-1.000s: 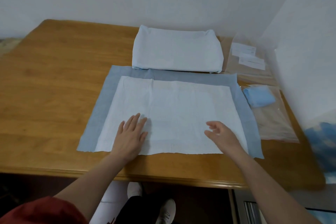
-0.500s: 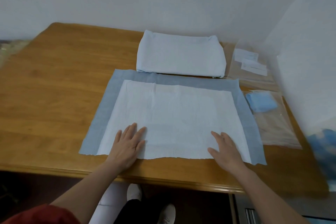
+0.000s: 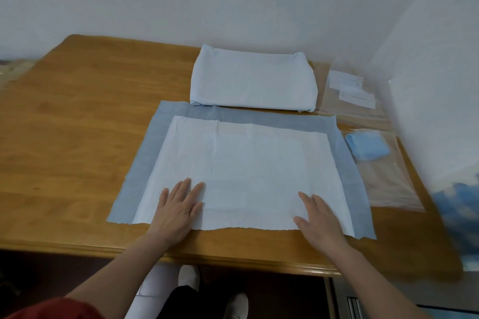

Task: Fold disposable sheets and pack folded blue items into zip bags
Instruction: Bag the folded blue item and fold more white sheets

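Note:
A disposable sheet, white in the middle with a grey-blue border, lies spread flat on the wooden table. My left hand presses flat on its near left part, fingers straight. My right hand presses flat on its near right part. Behind the sheet sits a stack of folded pale sheets. To the right, a small folded blue item lies on a clear zip bag.
More clear zip bags with white labels lie at the back right by the wall. The table's front edge runs just under my wrists. A blue and white object sits blurred at the far right. Shoes show below the table.
My right hand has come down from a raised, loosely curled pose to lie flat on the sheet. My left hand has slid slightly nearer along the sheet. The camera has tilted a little.

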